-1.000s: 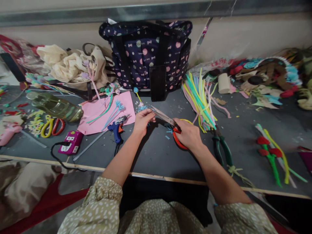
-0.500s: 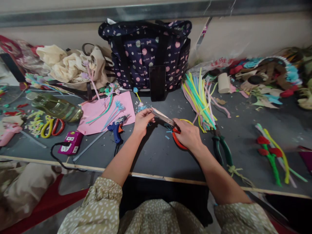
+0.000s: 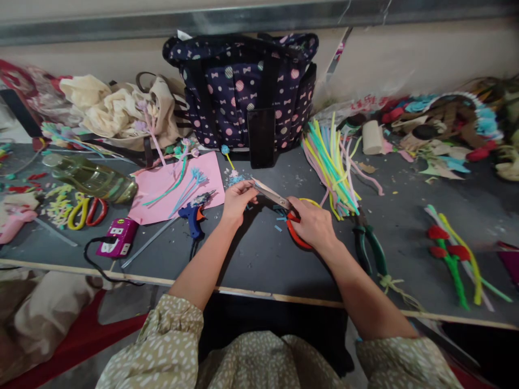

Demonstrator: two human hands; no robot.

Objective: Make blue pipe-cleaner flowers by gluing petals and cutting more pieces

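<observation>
My right hand (image 3: 313, 221) is closed on a pair of scissors (image 3: 271, 193) with red and yellow handles, the blades pointing left. At the blade tips, my left hand (image 3: 238, 202) has its fingers pinched together; whatever sits between them is too small to make out. Small blue clippings (image 3: 279, 219) lie on the dark table (image 3: 259, 265) under the scissors. Just beyond my left hand are fluffy white and blue bits (image 3: 235, 177) and a yellow-stemmed blue flower (image 3: 226, 151).
A phone (image 3: 261, 139) leans on a patterned bag (image 3: 247, 81). Pipe cleaners (image 3: 333, 167) and green-handled pliers (image 3: 368, 246) are at right. Leftward lie a blue glue gun (image 3: 193, 220), pink sheet (image 3: 162, 208), purple power socket (image 3: 118, 237), bottle (image 3: 93, 178) and second scissors (image 3: 96, 212).
</observation>
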